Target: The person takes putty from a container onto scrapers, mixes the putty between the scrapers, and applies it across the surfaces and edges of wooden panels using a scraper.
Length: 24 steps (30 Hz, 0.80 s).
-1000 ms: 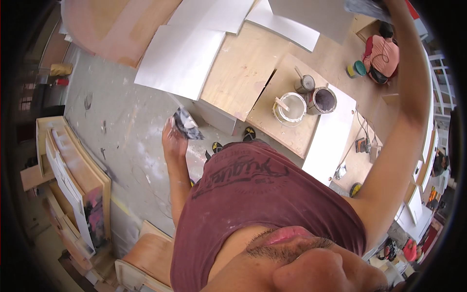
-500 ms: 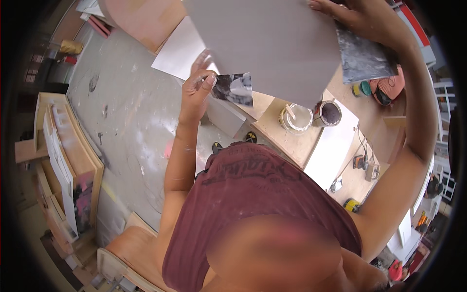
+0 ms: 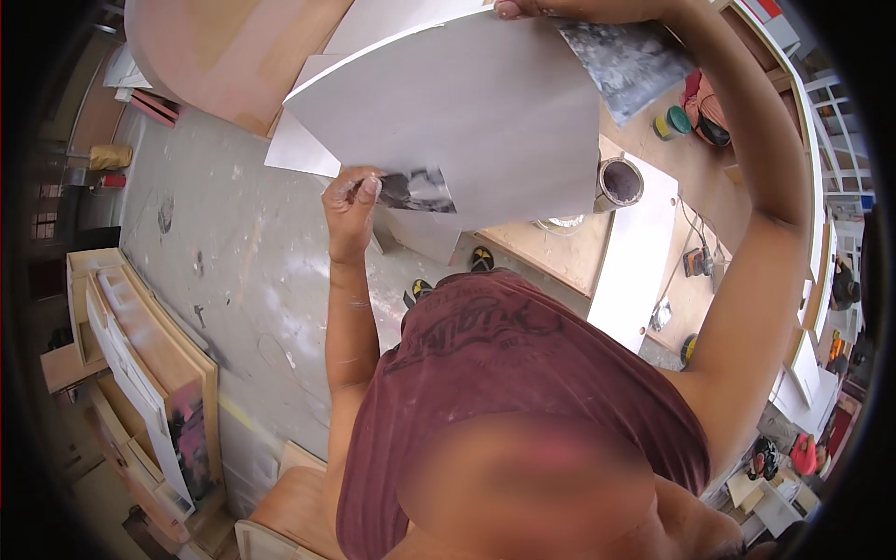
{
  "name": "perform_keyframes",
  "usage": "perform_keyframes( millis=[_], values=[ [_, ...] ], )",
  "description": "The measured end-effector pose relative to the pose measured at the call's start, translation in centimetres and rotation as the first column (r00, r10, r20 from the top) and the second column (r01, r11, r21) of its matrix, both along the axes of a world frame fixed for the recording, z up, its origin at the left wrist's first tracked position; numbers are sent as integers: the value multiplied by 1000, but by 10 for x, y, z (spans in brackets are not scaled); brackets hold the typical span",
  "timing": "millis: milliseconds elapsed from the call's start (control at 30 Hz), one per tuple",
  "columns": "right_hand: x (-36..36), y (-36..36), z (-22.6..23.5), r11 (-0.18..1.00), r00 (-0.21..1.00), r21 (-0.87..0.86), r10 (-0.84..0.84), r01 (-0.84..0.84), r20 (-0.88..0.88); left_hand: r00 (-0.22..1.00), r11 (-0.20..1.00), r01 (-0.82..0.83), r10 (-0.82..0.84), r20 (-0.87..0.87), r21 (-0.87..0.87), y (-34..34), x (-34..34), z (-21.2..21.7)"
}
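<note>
Two hands up: my left hand (image 3: 350, 201) pinches a dirty rag (image 3: 417, 190) against the white panel's (image 3: 467, 112) lower edge. My right hand (image 3: 523, 9) grips its top edge beside another rag (image 3: 630, 61); open floor (image 3: 233, 252) lies left.

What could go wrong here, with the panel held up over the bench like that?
1. The white panel is held in the air by the right hand at its top edge; it may slip or swing.
2. An open paint can sits right under its lower edge; a dip could knock it.
3. The left hand presses a dirty rag on the face, possibly smearing it.
</note>
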State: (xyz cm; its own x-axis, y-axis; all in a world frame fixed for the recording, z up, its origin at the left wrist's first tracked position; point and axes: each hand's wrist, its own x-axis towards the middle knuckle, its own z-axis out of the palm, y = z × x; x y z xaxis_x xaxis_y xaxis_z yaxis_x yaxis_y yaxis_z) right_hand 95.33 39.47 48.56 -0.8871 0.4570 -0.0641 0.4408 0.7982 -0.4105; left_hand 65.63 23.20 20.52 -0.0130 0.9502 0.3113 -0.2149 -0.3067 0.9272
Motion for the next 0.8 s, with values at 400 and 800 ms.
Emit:
perform_keyframes(
  millis=[400,800],
  values=[
    [39,129,-169,582,498,-481,-812,655,-305,783,803,-588,595,182,-93,-75,-70,59],
    [-60,72,-309,-157,259,-987,-953,32,160,444,482,-870,859,256,-107,-203,-110,62]
  ],
)
